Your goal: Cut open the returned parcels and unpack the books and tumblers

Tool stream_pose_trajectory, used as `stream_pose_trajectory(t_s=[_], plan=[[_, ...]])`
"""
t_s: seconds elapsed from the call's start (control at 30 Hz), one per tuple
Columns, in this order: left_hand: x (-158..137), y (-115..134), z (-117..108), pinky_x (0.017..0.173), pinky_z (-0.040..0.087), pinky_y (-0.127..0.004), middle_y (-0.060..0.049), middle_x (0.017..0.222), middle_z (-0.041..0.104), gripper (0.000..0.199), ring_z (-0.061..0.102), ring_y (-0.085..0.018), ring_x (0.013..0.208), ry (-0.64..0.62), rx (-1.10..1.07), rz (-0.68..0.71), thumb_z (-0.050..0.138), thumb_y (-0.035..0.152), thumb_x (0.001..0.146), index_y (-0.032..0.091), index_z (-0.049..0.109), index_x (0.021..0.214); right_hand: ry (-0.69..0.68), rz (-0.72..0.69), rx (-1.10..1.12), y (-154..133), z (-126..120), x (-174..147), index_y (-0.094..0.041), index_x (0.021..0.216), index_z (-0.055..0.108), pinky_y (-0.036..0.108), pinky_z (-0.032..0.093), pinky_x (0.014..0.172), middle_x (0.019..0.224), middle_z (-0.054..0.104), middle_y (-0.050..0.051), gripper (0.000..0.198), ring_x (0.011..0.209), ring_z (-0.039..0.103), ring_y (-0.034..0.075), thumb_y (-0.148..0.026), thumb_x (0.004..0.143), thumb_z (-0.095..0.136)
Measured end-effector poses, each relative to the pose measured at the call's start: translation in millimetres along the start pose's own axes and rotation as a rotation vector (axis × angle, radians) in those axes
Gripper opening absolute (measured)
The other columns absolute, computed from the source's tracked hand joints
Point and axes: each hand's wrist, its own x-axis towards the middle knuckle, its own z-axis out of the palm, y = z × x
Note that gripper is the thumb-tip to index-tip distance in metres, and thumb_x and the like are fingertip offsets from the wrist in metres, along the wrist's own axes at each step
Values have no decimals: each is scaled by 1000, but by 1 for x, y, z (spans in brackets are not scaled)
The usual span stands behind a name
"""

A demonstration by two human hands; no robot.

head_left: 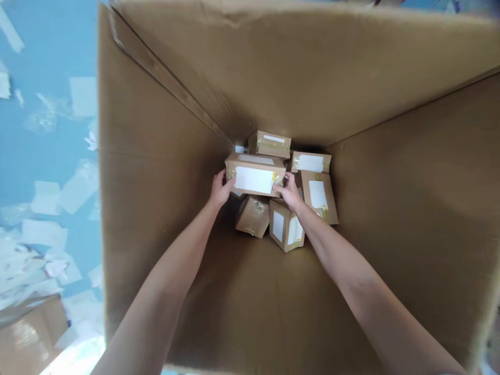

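Observation:
Both my arms reach down into a deep, large cardboard box (422, 172). Between my hands is a small taped carton (230, 167) with white labels on its top and its near side. My left hand (221, 188) grips the left end, thumb on the near face. At the right end, my right hand (289, 191) holds it the same way. Right below the held carton lie a tilted taped carton (253, 217) and another carton with two white labels (287, 245). Behind it sits a further labelled carton (269, 148).
Two more labelled cartons (330, 200) lie to the right of my right hand. High cardboard walls surround my arms. Outside, at left, a blue floor (50, 31) is strewn with white papers (45, 232), and a brown cardboard piece (35, 333) lies at the lower left.

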Motion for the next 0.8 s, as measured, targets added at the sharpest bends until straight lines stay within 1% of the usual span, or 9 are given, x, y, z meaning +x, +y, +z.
stream_pose_trajectory(t_s=[0.13,0.2,0.33,0.43,0.53,0.6,0.67,0.73,0.8], plan=[[-64,52,-9,106,40,-41,-10,121,57,57,56,-25,115,7,-83,41,61,48,81,20,54,131,48,-144,-23,-61,-21,-55,-29,140,37,42,31,114,145,47,5,71,131,44,21,-46,78,65],[-97,81,-11,110,37,-38,-10,130,53,61,50,-25,124,5,-147,32,59,50,83,23,48,137,77,-157,-42,-87,-26,-86,-28,143,34,42,26,116,150,40,6,70,136,38,22,-52,82,58],[-162,146,-19,112,35,-36,-8,141,49,66,45,-24,133,-99,-330,44,53,54,87,25,36,144,168,-149,-83,-132,-44,-159,-24,147,29,43,20,119,154,33,7,75,142,30,23,-60,85,49],[-209,198,-29,114,32,-38,-7,144,48,67,42,-26,135,-154,-282,104,53,57,85,25,39,143,218,-214,-86,-167,-75,-229,-24,147,31,42,22,118,152,37,8,75,140,33,24,-64,85,48],[-255,249,-35,115,32,-37,-4,145,47,68,41,-26,136,-262,-239,227,52,61,84,27,41,142,238,-318,-49,-197,-118,-313,-26,147,32,41,30,115,149,41,8,77,136,40,24,-66,84,49],[-287,281,-32,115,33,-37,-3,145,48,69,41,-26,136,-359,-239,324,51,64,83,28,44,141,279,-349,-34,-208,-148,-371,-27,148,31,40,32,114,148,43,7,80,136,40,25,-68,82,50],[-321,308,-21,114,33,-37,-4,144,49,73,41,-28,136,-471,-240,396,50,69,81,26,47,140,346,-353,-22,-204,-177,-426,-28,149,31,42,32,114,149,42,6,82,138,37,27,-71,81,50],[-357,329,-3,114,34,-39,-6,143,50,79,42,-30,135,-599,-233,422,51,73,77,25,47,139,430,-346,-4,-187,-204,-478,-30,150,31,44,32,114,151,39,6,82,139,35,28,-71,81,48],[-397,342,21,113,34,-41,-7,145,49,85,41,-31,136,-724,-221,418,53,76,73,24,47,140,524,-338,6,-157,-229,-527,-31,150,30,46,31,114,152,36,6,81,140,33,29,-71,82,47]])
